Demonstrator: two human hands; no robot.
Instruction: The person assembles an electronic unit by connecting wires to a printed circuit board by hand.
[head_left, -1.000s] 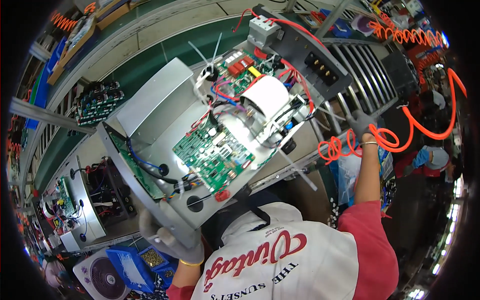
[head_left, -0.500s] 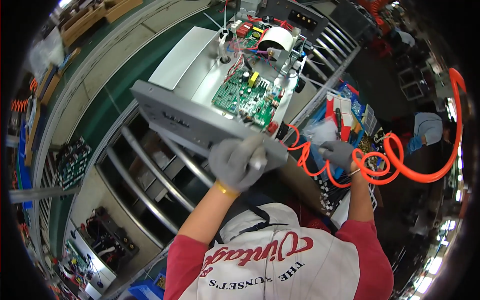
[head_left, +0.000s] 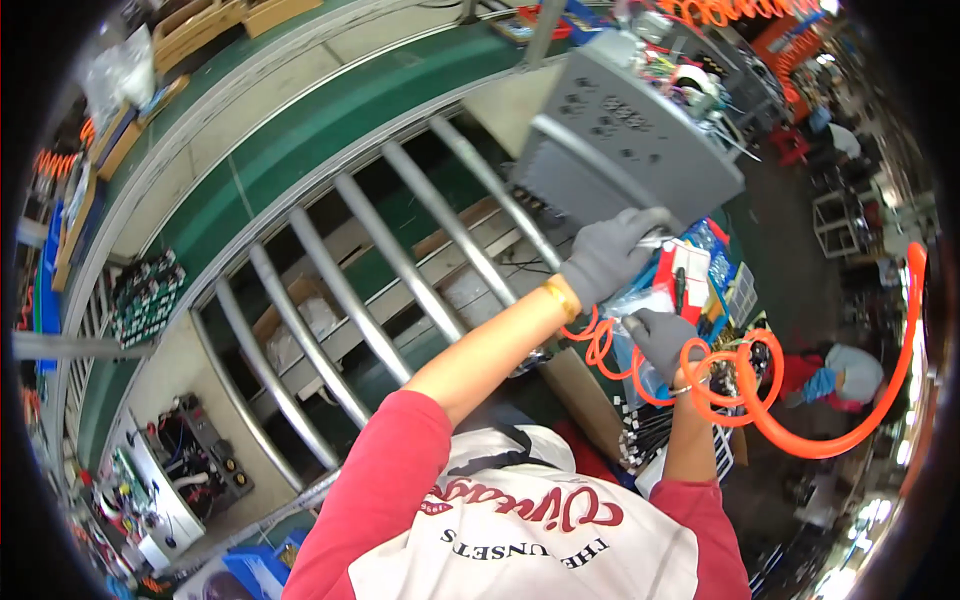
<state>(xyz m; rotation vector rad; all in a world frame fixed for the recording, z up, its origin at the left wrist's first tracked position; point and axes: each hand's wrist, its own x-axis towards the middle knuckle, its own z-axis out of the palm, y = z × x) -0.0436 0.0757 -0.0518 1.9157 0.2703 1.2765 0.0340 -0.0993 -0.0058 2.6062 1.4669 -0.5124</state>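
A grey metal panel (head_left: 620, 140) of an electronic device stands tilted at the far right end of the rollers, with several small holes in its face. Beyond its upper edge, wires and parts (head_left: 690, 85) of the device show; most of its inside is hidden. My left hand (head_left: 612, 255), in a grey glove, is at the panel's lower corner, fingers curled, with something small and pale at the fingertips. Nearer me, my gloved right hand (head_left: 660, 340) is closed beside an orange coiled hose (head_left: 760, 390); what it holds is hidden.
Metal rollers (head_left: 370, 220) run across the middle. A red and white box (head_left: 684, 270) and small parts lie by my hands. Another opened device (head_left: 195, 460) stands at lower left. Circuit boards (head_left: 148, 300) sit on the green belt. A person (head_left: 850, 375) is off to the right.
The device has moved right and away along the rollers and turned, so its panel faces me and its green board is out of sight. My left hand has moved right and farther out.
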